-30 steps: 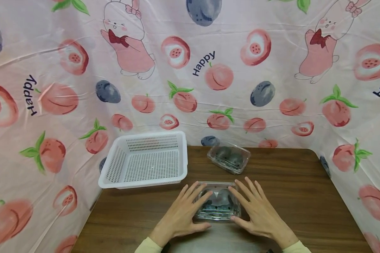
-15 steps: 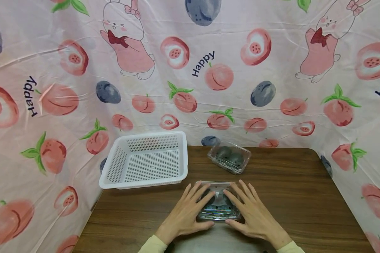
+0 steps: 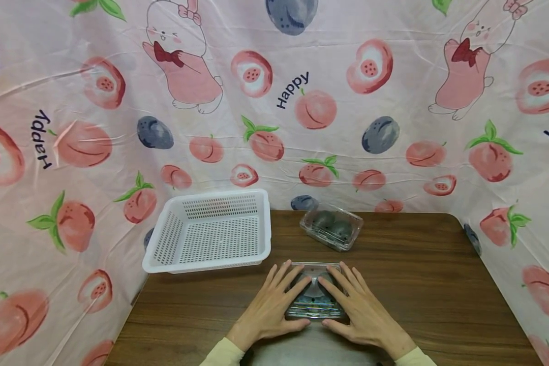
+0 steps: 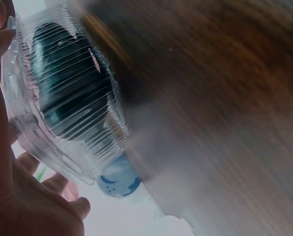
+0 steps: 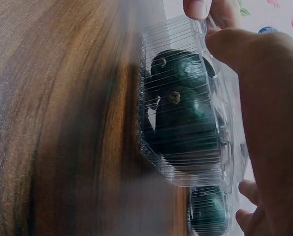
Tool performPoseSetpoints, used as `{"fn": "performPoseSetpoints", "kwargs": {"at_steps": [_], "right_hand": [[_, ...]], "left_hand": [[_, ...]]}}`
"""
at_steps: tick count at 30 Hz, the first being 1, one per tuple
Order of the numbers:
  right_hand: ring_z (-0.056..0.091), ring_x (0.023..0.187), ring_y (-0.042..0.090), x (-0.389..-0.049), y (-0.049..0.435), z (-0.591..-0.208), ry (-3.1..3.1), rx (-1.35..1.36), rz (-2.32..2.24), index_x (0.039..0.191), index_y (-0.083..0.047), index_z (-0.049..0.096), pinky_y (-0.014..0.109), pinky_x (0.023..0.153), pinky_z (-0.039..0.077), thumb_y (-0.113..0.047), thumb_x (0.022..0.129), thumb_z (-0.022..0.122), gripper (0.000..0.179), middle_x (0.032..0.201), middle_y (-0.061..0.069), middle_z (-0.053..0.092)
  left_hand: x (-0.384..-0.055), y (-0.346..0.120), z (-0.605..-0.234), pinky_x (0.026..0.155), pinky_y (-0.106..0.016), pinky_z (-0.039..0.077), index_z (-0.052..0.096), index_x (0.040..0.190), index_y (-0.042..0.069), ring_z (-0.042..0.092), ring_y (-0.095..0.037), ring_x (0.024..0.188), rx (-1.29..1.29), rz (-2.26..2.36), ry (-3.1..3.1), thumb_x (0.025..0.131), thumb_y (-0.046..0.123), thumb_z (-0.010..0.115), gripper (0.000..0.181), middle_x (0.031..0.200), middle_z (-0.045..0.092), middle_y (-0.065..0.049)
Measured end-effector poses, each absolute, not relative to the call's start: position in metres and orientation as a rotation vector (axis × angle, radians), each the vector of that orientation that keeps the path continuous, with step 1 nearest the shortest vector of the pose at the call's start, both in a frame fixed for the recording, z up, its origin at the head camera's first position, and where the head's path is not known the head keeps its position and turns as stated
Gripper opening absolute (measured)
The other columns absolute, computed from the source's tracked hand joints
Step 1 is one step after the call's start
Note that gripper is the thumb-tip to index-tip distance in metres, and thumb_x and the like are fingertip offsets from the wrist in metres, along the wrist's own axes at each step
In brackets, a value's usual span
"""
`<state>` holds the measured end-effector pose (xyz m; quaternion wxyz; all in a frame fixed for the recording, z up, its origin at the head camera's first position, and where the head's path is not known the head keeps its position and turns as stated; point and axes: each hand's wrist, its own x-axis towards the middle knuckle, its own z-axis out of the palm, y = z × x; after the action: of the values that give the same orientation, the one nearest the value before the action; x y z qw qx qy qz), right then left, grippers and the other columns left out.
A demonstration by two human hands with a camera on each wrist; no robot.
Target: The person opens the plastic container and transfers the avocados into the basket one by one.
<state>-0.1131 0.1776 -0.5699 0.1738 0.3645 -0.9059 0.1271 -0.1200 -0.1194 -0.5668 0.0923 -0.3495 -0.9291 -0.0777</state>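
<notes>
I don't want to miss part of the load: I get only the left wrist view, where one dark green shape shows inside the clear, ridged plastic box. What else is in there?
Observer: The right wrist view shows two dark green, rounded fruits inside the clear, ridged plastic box.
Operator: Anything beyond it?
Observer: A second clear plastic box sits farther back on the brown wooden table.
Operator: And on its right?
Observer: The right hand has its fingers spread over that side.
</notes>
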Motion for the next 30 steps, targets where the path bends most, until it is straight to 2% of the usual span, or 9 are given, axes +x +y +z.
{"fn": "performPoseSetpoints", "kwargs": {"at_steps": [8,9,12,14,16,23,30], "right_hand": [[0.047,0.161,0.053,-0.1118,0.1779,-0.5747,-2.576,1.034,0.381,0.172,-0.024,0.049,0.034,0.144,-0.013,-0.069,0.1,0.075,0.089,0.182,0.016,0.042],[0.048,0.16,0.054,-0.1117,0.1778,-0.5751,-2.58,1.031,0.379,0.172,-0.025,0.049,0.036,0.145,-0.009,-0.068,0.1,0.075,0.088,0.182,0.015,0.041],[0.048,0.16,0.054,-0.1117,0.1776,-0.5758,-2.59,1.021,0.375,0.172,-0.026,0.05,0.052,0.146,0.019,-0.066,0.1,0.076,0.087,0.182,0.015,0.041],[0.048,0.16,0.054,-0.1119,0.1775,-0.5761,-2.597,1.019,0.377,0.171,-0.025,0.05,0.064,0.135,0.037,-0.065,0.099,0.079,0.087,0.182,0.015,0.041],[0.047,0.161,0.053,-0.1123,0.1773,-0.5764,-2.604,1.018,0.384,0.171,-0.025,0.051,0.072,0.123,0.045,-0.063,0.098,0.081,0.088,0.182,0.015,0.04],[0.044,0.163,0.052,-0.112,0.1755,-0.5777,-2.621,1.002,0.41,0.171,-0.024,0.051,0.075,0.123,0.046,-0.058,0.097,0.084,0.088,0.183,0.015,0.038],[0.044,0.163,0.049,-0.1107,0.1722,-0.5783,-2.617,0.973,0.421,0.171,-0.026,0.051,0.071,0.123,0.045,-0.055,0.095,0.085,0.089,0.183,0.013,0.039]], "left_hand": [[-0.1214,-0.1208,-0.5701,0.136,-0.07,0.034,0.042,0.175,0.025,0.035,-0.045,0.172,-1.036,-0.29,-2.77,0.097,0.074,0.076,0.098,0.187,0.033,-0.008],[-0.1215,-0.1212,-0.5701,0.136,-0.069,0.034,0.043,0.175,0.025,0.035,-0.045,0.172,-1.037,-0.293,-2.77,0.097,0.073,0.075,0.097,0.187,0.033,-0.008],[-0.1221,-0.1223,-0.5703,0.137,-0.068,0.035,0.043,0.175,0.025,0.035,-0.044,0.172,-1.043,-0.3,-2.763,0.099,0.072,0.075,0.095,0.187,0.034,-0.008],[-0.1226,-0.1227,-0.5703,0.137,-0.066,0.035,0.044,0.175,0.024,0.036,-0.044,0.172,-1.05,-0.305,-2.757,0.099,0.07,0.076,0.094,0.186,0.034,-0.008],[-0.1231,-0.1228,-0.5704,0.138,-0.064,0.035,0.044,0.175,0.024,0.035,-0.044,0.172,-1.054,-0.316,-2.757,0.099,0.068,0.076,0.093,0.187,0.034,-0.008],[-0.1227,-0.1219,-0.5701,0.136,-0.06,0.041,0.044,0.175,0.025,0.031,-0.042,0.174,-1.041,-0.39,-2.795,0.1,0.062,0.077,0.09,0.188,0.03,-0.005],[-0.1214,-0.1205,-0.5715,0.136,-0.06,0.04,0.046,0.173,0.025,0.029,-0.041,0.175,-1.022,-0.396,-2.798,0.1,0.059,0.076,0.086,0.188,0.031,-0.005]]}}
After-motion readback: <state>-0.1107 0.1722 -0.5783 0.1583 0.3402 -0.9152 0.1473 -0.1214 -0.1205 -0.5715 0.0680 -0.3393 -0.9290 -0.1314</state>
